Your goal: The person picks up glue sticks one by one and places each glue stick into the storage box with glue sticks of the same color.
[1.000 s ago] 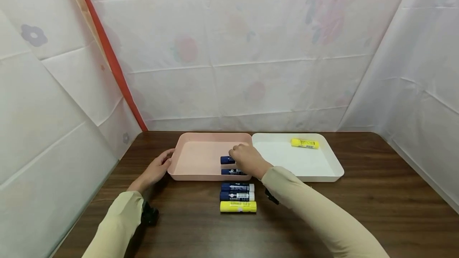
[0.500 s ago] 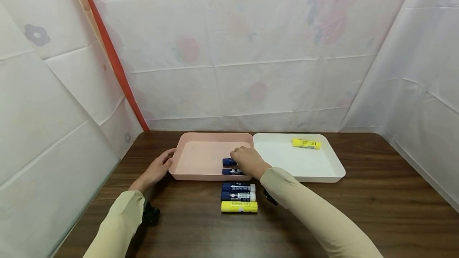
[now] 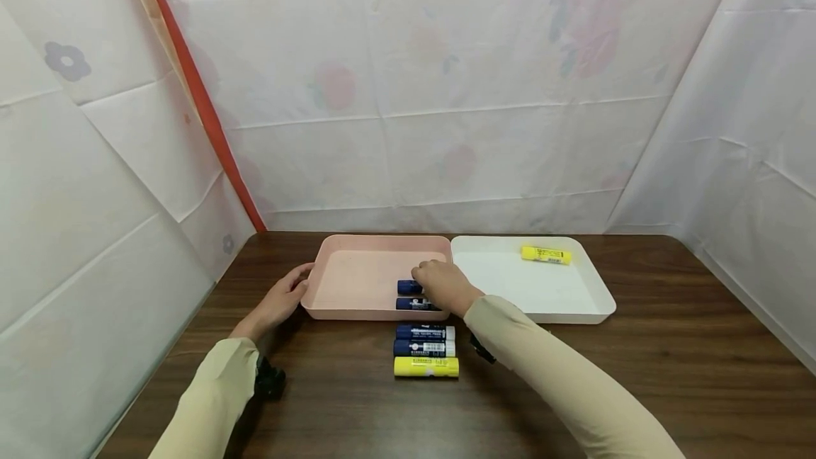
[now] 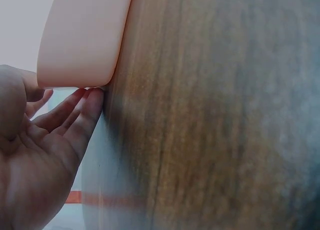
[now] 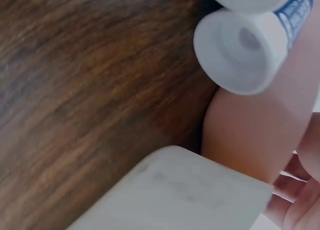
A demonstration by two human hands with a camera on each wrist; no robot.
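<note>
In the head view my right hand (image 3: 446,287) is over the right side of the pink tray (image 3: 353,278). It pinches a dark blue glue stick (image 3: 408,287), whose other end my fingers hide. A second blue glue stick (image 3: 413,304) lies in the tray just in front of it. My left hand (image 3: 277,303) touches the tray's left side. In the left wrist view, that hand's fingers (image 4: 92,102) lie fairly straight against the outer wall. The right wrist view shows part of my right hand (image 5: 305,200) beyond the tray wall; the held stick is out of sight there.
A white tray (image 3: 510,289) adjoins the pink one on the right and holds a yellow glue stick (image 3: 545,255). On the dark wooden table, in front of the pink tray, two blue glue sticks (image 3: 423,341) and one yellow glue stick (image 3: 426,367) lie in a column.
Over the last second my right hand has lowered the glue stick slightly toward the one in front of it. My left hand stays at the pink tray. The head view has shifted a little.
</note>
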